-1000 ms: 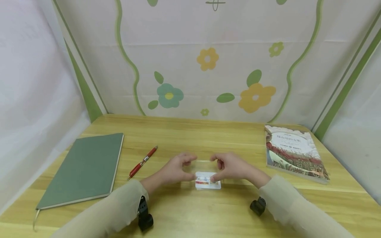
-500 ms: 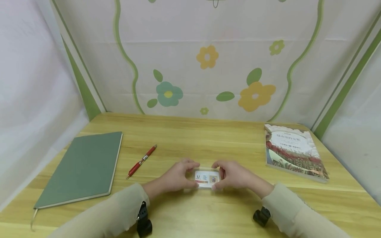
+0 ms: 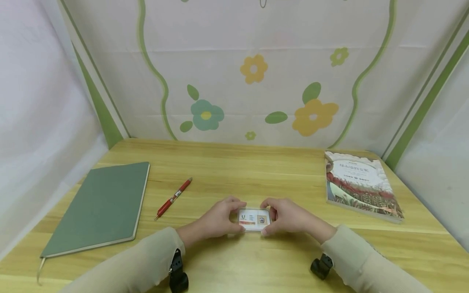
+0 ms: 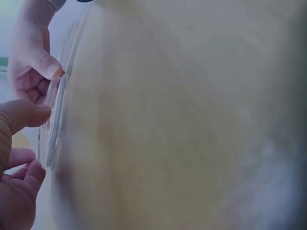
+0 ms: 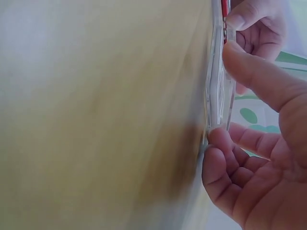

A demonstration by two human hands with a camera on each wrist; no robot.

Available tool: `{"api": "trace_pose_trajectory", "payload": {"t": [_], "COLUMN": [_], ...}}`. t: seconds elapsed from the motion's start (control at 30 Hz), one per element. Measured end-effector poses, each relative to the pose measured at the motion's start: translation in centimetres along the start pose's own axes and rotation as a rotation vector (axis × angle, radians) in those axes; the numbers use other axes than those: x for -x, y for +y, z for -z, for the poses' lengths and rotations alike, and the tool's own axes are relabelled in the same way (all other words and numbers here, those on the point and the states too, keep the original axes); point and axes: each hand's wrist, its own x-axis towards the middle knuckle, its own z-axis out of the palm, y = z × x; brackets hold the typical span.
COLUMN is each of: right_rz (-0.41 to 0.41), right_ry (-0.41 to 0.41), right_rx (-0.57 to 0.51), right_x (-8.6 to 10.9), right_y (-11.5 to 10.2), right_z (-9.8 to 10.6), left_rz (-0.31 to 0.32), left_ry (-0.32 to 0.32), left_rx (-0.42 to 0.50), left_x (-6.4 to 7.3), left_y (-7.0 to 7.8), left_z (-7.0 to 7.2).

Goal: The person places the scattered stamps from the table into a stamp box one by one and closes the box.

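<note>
On the wooden table a flat clear plastic case [image 5: 210, 91] lies in front of me, with a white printed card [image 3: 254, 220] showing through it. A transparent cover [image 5: 230, 108] sits over the card, close along its face in the right wrist view. My left hand [image 3: 218, 219] pinches the cover's left end, thumb on the near edge and fingers on the far one. At the right end my right hand [image 3: 287, 217] pinches it the same way. Both thumbs are right at the near corners; the far fingertips are partly hidden in the head view.
To the left lies a green notebook [image 3: 99, 207] with a ribbon, and a red pen [image 3: 173, 199] between it and my left hand. A paperback book [image 3: 360, 185] lies at the right. A flower-printed cloth [image 3: 234, 89] hangs behind the table's back edge.
My hands have brought the clear cover down and toward me, from tilted above the card to flat over it. Since half a second ago the hands have barely moved.
</note>
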Motion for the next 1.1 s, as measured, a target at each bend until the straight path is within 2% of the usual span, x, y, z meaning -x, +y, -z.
{"api": "trace_pose_trajectory", "payload": {"t": [0.47,0.73,0.9,1.1], "right_rz": [-0.034,-0.069,-0.084,-0.06], "right_ry": [0.007,0.023,0.03,0.046], "right_rx": [-0.004,-0.013,-0.032,-0.087], "right_x": [0.3,0.1,-0.1,0.0], "right_y": [0.2,-0.3,-0.6,-0.4], "right_z": [-0.5,-0.7,-1.0,-1.2], "left_rz": [0.013,0.051,0.042,0.014], "left_ry": [-0.015,-0.041,-0.07,-0.062], "left_rx": [-0.02,-0.011,-0.052,-0.058], "left_x": [-0.1,0.0,0.1,0.0], "left_y": [-0.2,-0.1,0.0,-0.1], "left_z": [-0.7,-0.3,0.1,0.3]}}
